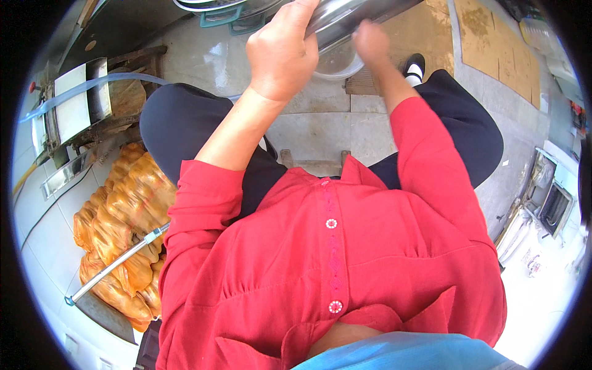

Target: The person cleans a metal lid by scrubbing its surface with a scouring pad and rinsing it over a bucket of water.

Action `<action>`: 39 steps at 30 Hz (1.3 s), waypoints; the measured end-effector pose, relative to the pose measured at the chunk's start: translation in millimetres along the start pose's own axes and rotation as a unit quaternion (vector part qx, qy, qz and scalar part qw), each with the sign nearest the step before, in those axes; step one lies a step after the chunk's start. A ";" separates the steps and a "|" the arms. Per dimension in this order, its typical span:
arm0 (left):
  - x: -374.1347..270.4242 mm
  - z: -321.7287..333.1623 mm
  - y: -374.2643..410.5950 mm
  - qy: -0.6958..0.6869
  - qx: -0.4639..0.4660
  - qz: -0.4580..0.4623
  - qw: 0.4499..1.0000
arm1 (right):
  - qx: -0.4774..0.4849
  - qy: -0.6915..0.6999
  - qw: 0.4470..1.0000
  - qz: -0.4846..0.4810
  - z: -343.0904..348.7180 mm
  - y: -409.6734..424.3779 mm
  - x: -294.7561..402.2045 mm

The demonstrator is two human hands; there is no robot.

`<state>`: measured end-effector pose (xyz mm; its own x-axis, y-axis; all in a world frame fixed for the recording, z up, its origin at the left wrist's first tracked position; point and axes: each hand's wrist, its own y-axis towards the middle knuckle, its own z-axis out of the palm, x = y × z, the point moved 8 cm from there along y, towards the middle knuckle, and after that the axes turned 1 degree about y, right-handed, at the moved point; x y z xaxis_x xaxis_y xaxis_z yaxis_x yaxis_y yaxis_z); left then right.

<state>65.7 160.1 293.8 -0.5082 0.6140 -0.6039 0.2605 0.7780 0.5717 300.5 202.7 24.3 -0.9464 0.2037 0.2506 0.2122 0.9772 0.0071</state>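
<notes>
At the top edge of the view, my left hand (284, 55) grips the side of a shiny metal vessel (354, 16), thumb and fingers closed around its edge. The vessel is partly cut off, so I cannot tell whether it is a pot or a pan. My right hand (371, 44) is blurred and curled against the vessel's near side. Whatever may be inside that fist is hidden. Beneath the vessel, the rim of a translucent plastic basin (341, 74) shows between my two hands.
Pans with green handles (222, 17) stand beyond my left hand. A blue hose (99, 81) runs past my left knee. Orange mesh sacks (132, 199) and a metal pole (118, 263) lie at left. Flattened cardboard (502, 51) covers floor at right.
</notes>
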 end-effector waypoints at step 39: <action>7.1 -0.2 15.5 -0.008 -0.009 -0.067 0.998 | 0.007 -0.027 1.000 0.008 5.2 5.9 19.4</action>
<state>66.0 176.5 298.5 -0.5243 0.5066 -0.6845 0.1763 0.8509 0.4948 282.1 212.7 24.1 -0.9548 0.2212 0.1985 0.2239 0.9746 -0.0093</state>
